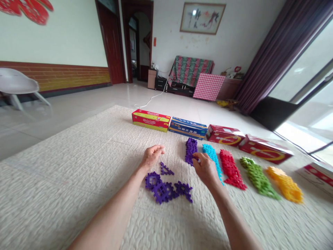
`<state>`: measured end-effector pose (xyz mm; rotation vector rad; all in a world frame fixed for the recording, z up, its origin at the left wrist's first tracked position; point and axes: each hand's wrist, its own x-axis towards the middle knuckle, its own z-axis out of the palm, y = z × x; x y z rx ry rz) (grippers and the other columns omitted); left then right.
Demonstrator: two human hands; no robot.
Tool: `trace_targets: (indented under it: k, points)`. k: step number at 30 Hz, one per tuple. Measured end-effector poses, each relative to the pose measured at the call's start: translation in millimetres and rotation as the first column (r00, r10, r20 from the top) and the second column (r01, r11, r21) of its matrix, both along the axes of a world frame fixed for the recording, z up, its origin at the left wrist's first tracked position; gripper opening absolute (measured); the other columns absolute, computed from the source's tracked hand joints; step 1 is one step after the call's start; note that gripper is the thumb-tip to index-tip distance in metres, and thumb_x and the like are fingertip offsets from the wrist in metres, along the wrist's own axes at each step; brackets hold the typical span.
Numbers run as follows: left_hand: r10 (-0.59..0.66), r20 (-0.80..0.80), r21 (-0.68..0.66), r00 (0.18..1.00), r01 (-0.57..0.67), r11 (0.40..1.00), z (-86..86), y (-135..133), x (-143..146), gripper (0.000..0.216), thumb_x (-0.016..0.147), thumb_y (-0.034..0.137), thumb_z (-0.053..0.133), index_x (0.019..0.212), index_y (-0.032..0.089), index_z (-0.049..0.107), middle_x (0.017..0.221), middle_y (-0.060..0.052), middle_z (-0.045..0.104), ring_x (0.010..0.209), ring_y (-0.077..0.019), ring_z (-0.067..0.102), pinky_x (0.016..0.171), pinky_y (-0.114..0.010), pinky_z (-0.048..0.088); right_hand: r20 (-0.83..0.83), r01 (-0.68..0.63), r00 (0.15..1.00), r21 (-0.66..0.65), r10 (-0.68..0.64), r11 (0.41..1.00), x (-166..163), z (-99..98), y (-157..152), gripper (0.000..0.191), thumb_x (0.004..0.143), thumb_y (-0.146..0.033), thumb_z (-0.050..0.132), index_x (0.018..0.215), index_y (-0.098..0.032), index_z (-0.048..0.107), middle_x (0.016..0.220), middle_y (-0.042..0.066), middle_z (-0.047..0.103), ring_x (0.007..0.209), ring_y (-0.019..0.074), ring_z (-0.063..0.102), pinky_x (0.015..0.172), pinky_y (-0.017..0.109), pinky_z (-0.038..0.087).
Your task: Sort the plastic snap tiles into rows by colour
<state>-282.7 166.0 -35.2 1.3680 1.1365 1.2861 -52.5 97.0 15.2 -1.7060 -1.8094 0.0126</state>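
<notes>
My right hand (205, 167) is closed at the near end of a row of overlapping purple interlocking plastic pieces (191, 147), its thumb and forefinger at a purple piece there. My left hand (153, 156) hovers to the left, fingers curled together, with nothing visible in them. Just below it lies a purple triangle piece (166, 169). Nearer to me is a loose heap of purple square pieces (160, 192) and a purple star-like piece (183, 189). The right hand and forearm partly cover a light blue row of pieces (212, 154).
Further right lie red (231, 170), green (260, 178) and yellow (286, 184) rows. Behind the rows stand a red-yellow box (151, 121), a blue box (187, 128) and two dark red boxes (225, 135). Another box (317, 177) sits at the right. Everything rests on a cream quilted mat (78, 156).
</notes>
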Motion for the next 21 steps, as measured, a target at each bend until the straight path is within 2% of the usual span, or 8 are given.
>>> trace_targets:
  k: [2,9,17,21]
  points:
    - [-0.004,0.001,0.009,1.0,0.004,1.0,-1.5,0.8,-0.3,0.033,0.07,0.028,0.055,0.095,0.015,0.07,0.074,-0.004,0.071,0.063,-0.0131,0.06,0.06,-0.023,0.043,0.016,0.02,1.0,0.019,-0.021,1.0,7.2,-4.6,2.8,0.028,0.081,-0.029,0.045,0.093,-0.016,0.068,0.086,0.009,0.063,0.075,0.0198,0.06,0.072,0.031,0.045]
    - [-0.006,0.012,0.023,1.0,0.005,1.0,-2.0,1.4,-0.1,0.032,0.07,0.029,0.057,0.094,0.014,0.071,0.073,-0.004,0.071,0.063,-0.0131,0.059,0.06,-0.023,0.043,-0.049,-0.072,0.996,-0.039,0.07,0.997,15.3,-15.5,8.3,0.03,0.082,-0.029,0.044,0.095,-0.014,0.067,0.085,0.008,0.063,0.069,0.0169,0.059,0.071,0.03,0.046]
    - [-0.006,0.015,0.015,1.0,0.006,1.0,0.4,0.1,1.1,0.032,0.069,0.029,0.057,0.094,0.014,0.07,0.073,-0.003,0.07,0.063,-0.0129,0.059,0.06,-0.023,0.043,0.079,-0.008,0.997,0.005,0.007,1.0,17.1,-19.6,8.3,0.032,0.083,-0.021,0.044,0.107,-0.015,0.065,0.087,0.008,0.06,0.071,0.0167,0.058,0.073,0.03,0.046]
    - [-0.011,0.0,0.019,1.0,0.011,1.0,-3.3,2.0,0.3,0.032,0.071,0.03,0.056,0.095,0.014,0.07,0.074,-0.004,0.071,0.063,-0.013,0.059,0.06,-0.023,0.043,0.117,0.004,0.993,0.027,-0.007,1.0,15.0,-19.9,7.4,0.035,0.083,-0.018,0.043,0.111,-0.014,0.064,0.093,0.01,0.061,0.081,0.0194,0.06,0.078,0.031,0.046]
